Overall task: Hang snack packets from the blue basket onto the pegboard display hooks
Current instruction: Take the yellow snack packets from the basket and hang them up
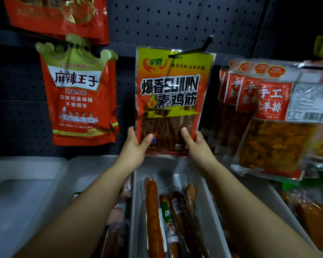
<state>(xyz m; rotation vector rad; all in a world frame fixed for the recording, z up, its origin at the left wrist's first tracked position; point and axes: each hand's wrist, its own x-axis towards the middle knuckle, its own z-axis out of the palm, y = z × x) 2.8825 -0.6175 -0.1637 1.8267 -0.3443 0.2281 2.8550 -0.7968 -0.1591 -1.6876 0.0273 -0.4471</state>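
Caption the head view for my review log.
Both hands, left hand and right hand, hold a yellow-orange snack packet at a pegboard hook.

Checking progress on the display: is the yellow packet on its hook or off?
On, it seems: the hook tip sits at the hole in the yellow packet, while both hands hold its bottom.

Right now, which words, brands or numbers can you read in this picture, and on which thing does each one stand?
"宇威", "爆香SUJIJIN", "素鸡筋": yellow packet, held by left hand and right hand.
"麻辣王子", "地道辣条", "只做地道麻辣", "不做甜条": red crown packet.
"手工": clear packets on the right; the rest is blurred.
Barcode label: too blurred to read.
Tray sausages: print too small to read.
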